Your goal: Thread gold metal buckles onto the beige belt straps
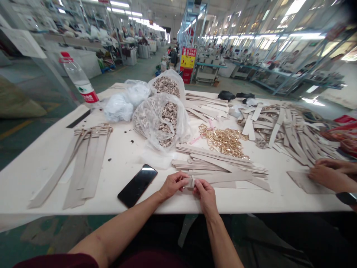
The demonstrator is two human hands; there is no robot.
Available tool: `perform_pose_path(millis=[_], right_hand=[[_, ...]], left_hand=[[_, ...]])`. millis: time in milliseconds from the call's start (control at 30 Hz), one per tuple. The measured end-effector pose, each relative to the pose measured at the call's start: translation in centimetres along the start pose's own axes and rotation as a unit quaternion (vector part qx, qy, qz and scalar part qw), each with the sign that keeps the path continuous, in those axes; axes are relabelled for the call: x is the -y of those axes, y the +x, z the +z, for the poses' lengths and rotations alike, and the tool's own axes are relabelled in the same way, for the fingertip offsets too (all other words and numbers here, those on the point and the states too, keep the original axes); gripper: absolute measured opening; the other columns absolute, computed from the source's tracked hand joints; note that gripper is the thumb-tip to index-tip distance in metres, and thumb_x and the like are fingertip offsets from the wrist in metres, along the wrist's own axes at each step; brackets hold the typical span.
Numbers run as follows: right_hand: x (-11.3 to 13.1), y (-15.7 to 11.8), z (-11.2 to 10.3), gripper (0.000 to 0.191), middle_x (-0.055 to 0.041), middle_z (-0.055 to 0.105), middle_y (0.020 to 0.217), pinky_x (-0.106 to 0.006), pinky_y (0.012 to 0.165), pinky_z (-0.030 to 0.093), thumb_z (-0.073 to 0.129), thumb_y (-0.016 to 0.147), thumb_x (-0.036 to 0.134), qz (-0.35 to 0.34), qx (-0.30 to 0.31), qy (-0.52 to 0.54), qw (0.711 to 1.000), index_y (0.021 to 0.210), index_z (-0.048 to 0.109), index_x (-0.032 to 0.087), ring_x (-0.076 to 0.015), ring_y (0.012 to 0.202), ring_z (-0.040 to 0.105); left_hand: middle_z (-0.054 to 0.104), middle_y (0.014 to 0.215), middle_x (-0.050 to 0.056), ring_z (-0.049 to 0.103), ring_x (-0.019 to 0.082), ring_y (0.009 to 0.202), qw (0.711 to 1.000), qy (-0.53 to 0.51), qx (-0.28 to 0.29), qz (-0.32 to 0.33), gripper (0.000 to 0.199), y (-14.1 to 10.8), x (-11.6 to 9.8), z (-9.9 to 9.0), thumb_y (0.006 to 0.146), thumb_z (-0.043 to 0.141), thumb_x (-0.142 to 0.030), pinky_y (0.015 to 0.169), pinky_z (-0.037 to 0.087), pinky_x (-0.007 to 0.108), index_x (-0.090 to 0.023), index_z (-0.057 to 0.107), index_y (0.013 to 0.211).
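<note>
My left hand (175, 184) and my right hand (205, 191) pinch the end of a beige strap (189, 183) between them, near the table's front edge. A bit of metal shows by my left fingertips; its shape is too small to tell. Part of the strap hangs below the table edge. Just beyond my hands lies a stack of flat beige strips (217, 162). Behind it is a pile of gold metal buckles (227, 141). Clear plastic bags of small beige loops (169, 121) stand left of the buckles.
A black phone (137, 185) lies left of my hands. Finished-looking straps (92, 160) and a water bottle (80, 82) are farther left. At the right, another person's hands (333, 175) work beside a heap of straps (290, 126). The table edge (111, 214) runs along the front.
</note>
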State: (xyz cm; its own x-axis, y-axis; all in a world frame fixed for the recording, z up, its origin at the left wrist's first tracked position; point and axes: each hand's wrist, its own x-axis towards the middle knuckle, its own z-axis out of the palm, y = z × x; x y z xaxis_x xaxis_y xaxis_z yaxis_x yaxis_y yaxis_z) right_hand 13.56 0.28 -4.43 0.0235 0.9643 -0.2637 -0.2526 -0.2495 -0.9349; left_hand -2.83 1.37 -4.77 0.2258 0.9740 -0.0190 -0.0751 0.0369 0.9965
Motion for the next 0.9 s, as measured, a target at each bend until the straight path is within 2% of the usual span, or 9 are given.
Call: perform_pose_path(millis=[200,400,600,767,900], right_hand=[[0.9,0.4,-0.1,0.027,0.0046,0.057,0.048,-0.020,0.045,0.037,0.076,0.066,0.037,-0.008,0.014,-0.061,0.998,0.080,0.066,0.017,-0.0087,0.044,0.047],[0.9,-0.3,0.3,0.030,0.0049,0.060,0.053,-0.018,0.044,0.041,0.075,0.067,0.041,0.012,0.022,-0.071,0.997,0.082,0.062,0.019,-0.0085,0.044,0.052],[0.7,-0.1,0.4,0.031,0.0037,0.060,0.043,-0.016,0.036,0.034,0.077,0.064,0.041,0.039,0.062,-0.066,0.995,0.074,0.058,0.018,-0.0076,0.034,0.046],[1.0,-0.2,-0.2,0.030,0.0050,0.056,0.043,-0.017,0.041,0.034,0.075,0.067,0.042,0.040,0.086,-0.018,0.995,0.069,0.056,0.018,-0.0059,0.038,0.044],[0.9,-0.7,-0.9,0.031,0.0077,0.049,0.040,-0.016,0.040,0.029,0.074,0.068,0.043,0.021,0.064,0.008,0.998,0.065,0.054,0.019,-0.0045,0.037,0.039]], left_hand=[[0.049,0.056,-0.005,0.047,0.007,0.049,0.998,0.056,0.041,0.005,0.028,-0.3,-0.2,0.2,0.081,0.060,-0.037,0.047,0.042,0.017,-0.015,0.065,0.097],[0.052,0.065,-0.004,0.050,0.009,0.050,1.000,0.011,-0.019,-0.020,0.035,-0.2,-0.6,0.5,0.077,0.063,-0.042,0.046,0.047,0.020,-0.016,0.062,0.100],[0.054,0.065,-0.003,0.053,0.010,0.053,0.999,-0.019,0.005,-0.039,0.037,-0.1,-0.7,0.4,0.077,0.063,-0.044,0.050,0.051,0.022,-0.015,0.062,0.101],[0.054,0.061,-0.003,0.054,0.010,0.053,0.992,-0.076,0.080,-0.063,0.041,0.4,-0.8,-0.6,0.076,0.064,-0.044,0.055,0.054,0.026,-0.013,0.062,0.102],[0.058,0.065,0.000,0.056,0.011,0.057,0.993,-0.099,0.024,-0.060,0.044,0.6,-1.1,-0.5,0.070,0.070,-0.044,0.055,0.054,0.027,-0.011,0.060,0.098]])
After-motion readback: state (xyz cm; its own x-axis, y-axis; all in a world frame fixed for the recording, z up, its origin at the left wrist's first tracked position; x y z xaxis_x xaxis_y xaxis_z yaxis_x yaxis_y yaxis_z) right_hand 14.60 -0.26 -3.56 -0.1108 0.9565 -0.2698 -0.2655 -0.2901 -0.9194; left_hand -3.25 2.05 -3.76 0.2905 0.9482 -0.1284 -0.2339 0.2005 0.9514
